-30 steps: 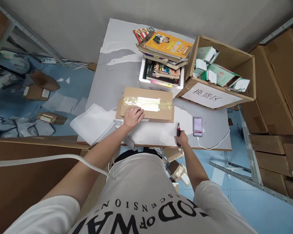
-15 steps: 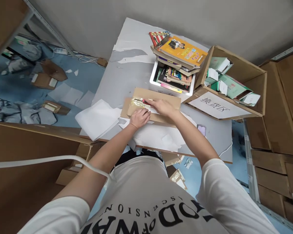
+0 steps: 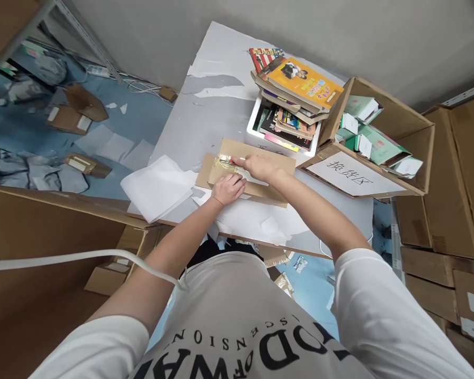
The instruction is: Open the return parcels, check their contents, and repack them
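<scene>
A flat brown cardboard box [image 3: 256,188] lies on the table in front of me, with shiny clear tape [image 3: 222,165] across its left part. My left hand [image 3: 229,188] presses on the near side of the box, fingers curled over it. Closed around a slim red tool [image 3: 234,161], my right hand [image 3: 258,167] has its index finger stretched toward the taped part. The tool looks like a small cutter, but the fingers cover most of it. A pale label strip is partly visible between the hands.
White sheets [image 3: 158,187] lie left of the box. Behind it stands a white bin [image 3: 318,145] with stacked books [image 3: 304,81]. To the right is an open carton [image 3: 430,158] holding green-and-white boxes. A white cable [image 3: 82,256] crosses my left arm.
The view has shifted slightly. My right forearm has swung a little outward and now covers the phone-like object seen on the table before. My left hand stays on the box.
</scene>
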Tool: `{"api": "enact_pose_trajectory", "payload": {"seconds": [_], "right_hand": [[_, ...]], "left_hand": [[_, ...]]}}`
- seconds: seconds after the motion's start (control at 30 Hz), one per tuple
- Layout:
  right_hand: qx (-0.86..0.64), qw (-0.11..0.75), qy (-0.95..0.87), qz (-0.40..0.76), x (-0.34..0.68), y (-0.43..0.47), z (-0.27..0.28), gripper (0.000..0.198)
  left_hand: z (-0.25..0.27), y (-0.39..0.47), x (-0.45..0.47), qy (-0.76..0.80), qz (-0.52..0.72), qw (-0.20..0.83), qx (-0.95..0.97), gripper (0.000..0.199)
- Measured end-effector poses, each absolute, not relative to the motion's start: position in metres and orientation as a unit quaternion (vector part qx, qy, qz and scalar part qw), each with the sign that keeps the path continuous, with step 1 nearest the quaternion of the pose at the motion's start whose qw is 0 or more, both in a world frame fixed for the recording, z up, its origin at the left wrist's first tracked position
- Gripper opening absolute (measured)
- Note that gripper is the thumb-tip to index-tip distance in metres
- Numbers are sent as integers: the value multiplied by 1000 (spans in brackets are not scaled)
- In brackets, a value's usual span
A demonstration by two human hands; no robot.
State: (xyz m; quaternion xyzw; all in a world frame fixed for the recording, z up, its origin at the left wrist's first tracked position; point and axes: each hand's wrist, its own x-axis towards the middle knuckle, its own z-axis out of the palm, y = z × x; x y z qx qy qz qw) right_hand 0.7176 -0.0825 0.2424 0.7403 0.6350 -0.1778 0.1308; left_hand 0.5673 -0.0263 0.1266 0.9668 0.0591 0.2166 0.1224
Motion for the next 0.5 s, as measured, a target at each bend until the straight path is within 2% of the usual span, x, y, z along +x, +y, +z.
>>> {"api": "enact_pose_trajectory", "payload": {"seconds": [0.13, 0.3, 0.5], "right_hand": [[743, 146, 630, -174, 742, -96, 228, 43], [797, 103, 570, -173, 802, -195, 231, 25], [853, 120, 479, -170, 819, -289, 262, 40]], "left_hand": [[128, -27, 568, 69, 196, 132, 969, 29], [126, -27, 570, 78, 198, 135, 968, 28], [124, -27, 574, 80, 210, 135, 965, 26]]}}
